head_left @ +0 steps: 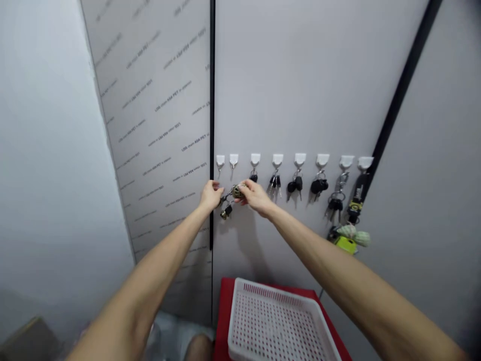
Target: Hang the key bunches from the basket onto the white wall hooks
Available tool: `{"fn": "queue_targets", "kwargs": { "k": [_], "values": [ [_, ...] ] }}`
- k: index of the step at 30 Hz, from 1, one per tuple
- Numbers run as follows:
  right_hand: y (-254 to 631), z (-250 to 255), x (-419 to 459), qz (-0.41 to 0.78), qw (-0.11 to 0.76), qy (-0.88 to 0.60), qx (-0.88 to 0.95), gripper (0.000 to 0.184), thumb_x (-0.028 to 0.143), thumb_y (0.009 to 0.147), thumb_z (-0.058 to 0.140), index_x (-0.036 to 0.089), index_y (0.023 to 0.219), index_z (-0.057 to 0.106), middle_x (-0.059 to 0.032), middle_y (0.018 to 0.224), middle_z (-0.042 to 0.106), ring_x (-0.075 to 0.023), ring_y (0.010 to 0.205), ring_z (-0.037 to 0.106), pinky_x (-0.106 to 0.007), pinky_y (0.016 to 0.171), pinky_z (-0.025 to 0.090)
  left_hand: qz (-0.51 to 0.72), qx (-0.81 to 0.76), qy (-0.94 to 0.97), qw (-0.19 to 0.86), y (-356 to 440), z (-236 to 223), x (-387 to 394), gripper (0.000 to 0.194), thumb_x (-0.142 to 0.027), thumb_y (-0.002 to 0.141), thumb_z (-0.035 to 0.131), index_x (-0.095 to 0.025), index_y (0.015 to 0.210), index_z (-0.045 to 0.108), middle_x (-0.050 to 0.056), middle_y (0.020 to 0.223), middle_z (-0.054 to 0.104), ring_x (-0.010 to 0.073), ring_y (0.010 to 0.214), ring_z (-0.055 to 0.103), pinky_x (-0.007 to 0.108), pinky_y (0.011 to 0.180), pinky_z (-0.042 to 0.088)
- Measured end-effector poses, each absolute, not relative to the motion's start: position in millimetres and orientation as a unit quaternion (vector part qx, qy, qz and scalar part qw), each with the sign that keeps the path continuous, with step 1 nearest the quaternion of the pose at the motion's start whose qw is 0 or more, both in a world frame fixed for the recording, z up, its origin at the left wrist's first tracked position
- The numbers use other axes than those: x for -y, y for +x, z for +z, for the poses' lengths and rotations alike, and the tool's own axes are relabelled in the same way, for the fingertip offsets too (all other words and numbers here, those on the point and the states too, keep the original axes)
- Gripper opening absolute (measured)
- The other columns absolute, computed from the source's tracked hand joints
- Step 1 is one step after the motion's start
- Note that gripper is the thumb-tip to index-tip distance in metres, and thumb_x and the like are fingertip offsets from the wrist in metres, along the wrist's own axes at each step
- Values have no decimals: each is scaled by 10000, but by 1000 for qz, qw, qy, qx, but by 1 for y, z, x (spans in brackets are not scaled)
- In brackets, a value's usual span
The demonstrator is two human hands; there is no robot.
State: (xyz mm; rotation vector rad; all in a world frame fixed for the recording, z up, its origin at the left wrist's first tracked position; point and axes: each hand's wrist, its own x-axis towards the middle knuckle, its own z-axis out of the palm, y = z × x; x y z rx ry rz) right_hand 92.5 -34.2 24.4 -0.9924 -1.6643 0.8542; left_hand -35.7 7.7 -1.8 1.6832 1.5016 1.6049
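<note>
Both my hands are raised to the wall panel, just below the row of white hooks. My right hand (253, 196) pinches a round, bronze-coloured openwork keychain charm (237, 191). A bunch of keys (226, 212) with a dark head and a brass-coloured piece dangles from the same chain, below and left of the charm. My left hand (211, 194) is closed at the chain's left end, thumb and fingers at the dark links. What exactly lies between those fingers is partly hidden. Behind my right fingers, another key set (253, 178) hangs from the third hook (255, 159).
More key bunches (319, 186) hang on hooks to the right, the last with a black lanyard (356, 200) and a yellow-green item (345, 244). Below stands a white perforated plastic basket (278, 288) on a red surface (221, 321). A black strip (212, 100) divides the panels.
</note>
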Motion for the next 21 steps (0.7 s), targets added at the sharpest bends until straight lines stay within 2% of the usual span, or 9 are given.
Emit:
{"fn": "queue_targets", "kwargs": {
  "k": [5, 9, 12, 16, 19, 21],
  "values": [
    [132, -32, 65, 428, 470, -411, 653, 83, 243, 699, 381, 163, 709, 403, 13, 634, 515, -69, 511, 521, -197, 468, 413, 496, -577, 555, 336, -75, -96, 0, 72, -175, 620, 470, -151, 688, 479, -11, 605, 517, 61, 496, 480, 175, 486, 350],
    [157, -105, 89, 464, 398, -478, 631, 179, 331, 644, 459, 158, 684, 436, 16, 605, 492, -75, 542, 492, -221, 538, 420, 426, -645, 481, 413, -110, -190, 19, 29, -141, 646, 437, -135, 656, 464, -20, 552, 498, 40, 432, 452, 158, 442, 332],
    [169, -154, 105, 466, 343, -537, 614, 210, 363, 633, 461, 157, 672, 449, 16, 597, 482, -78, 551, 467, -216, 548, 411, 375, -678, 450, 444, -120, -243, 35, 48, -102, 650, 420, -122, 637, 461, -30, 504, 478, 35, 403, 435, 155, 432, 329],
    [181, -197, 117, 424, 317, -597, 602, 223, 377, 609, 445, 165, 675, 472, 1, 628, 505, -111, 598, 476, -252, 600, 409, 315, -683, 451, 481, -114, -282, 50, 54, -102, 649, 432, -122, 653, 483, -32, 512, 496, 36, 410, 446, 150, 433, 341],
    [189, -215, 118, 367, 269, -635, 624, 228, 352, 555, 462, 170, 684, 507, -19, 687, 550, -154, 678, 500, -289, 678, 396, 281, -685, 460, 490, -110, -294, 56, 73, -114, 659, 434, -124, 697, 496, -28, 543, 516, 32, 425, 451, 142, 433, 346],
    [190, -222, 117, 336, 246, -652, 634, 254, 358, 566, 431, 171, 717, 515, -32, 750, 568, -172, 734, 508, -302, 714, 387, 262, -688, 466, 490, -111, -300, 57, 98, -129, 672, 428, -124, 742, 497, -17, 588, 533, 34, 448, 461, 139, 428, 346]
  ]
}}
